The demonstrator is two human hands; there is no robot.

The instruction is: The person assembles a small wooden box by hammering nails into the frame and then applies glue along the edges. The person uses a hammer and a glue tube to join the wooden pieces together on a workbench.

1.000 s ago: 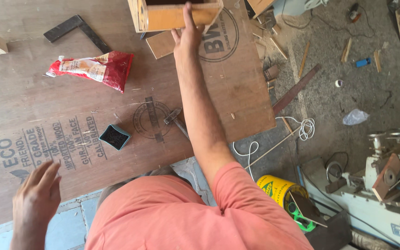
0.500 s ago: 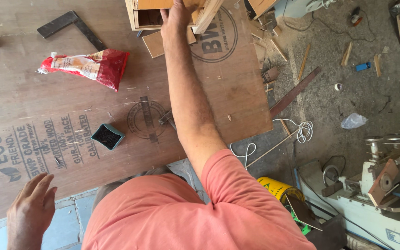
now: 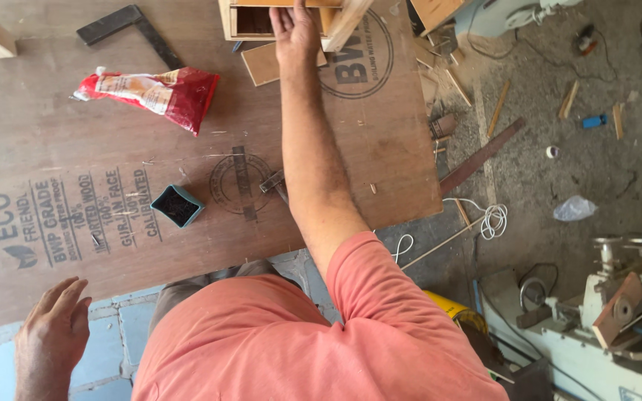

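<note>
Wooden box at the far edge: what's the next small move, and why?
Probably close the right hand on the wooden box and draw it nearer: the arm is fully stretched, fingers only resting on it, while the left hand lies idle at the plywood sheet.

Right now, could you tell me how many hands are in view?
2: the right hand reaches the wooden box at the top; the left hand hovers bottom left, beside the plywood sheet.

single head view, looking steeply down over shoulder; plywood sheet [image 3: 187, 148] beneath outstretched right hand [image 3: 295, 30], mid-range.
</note>
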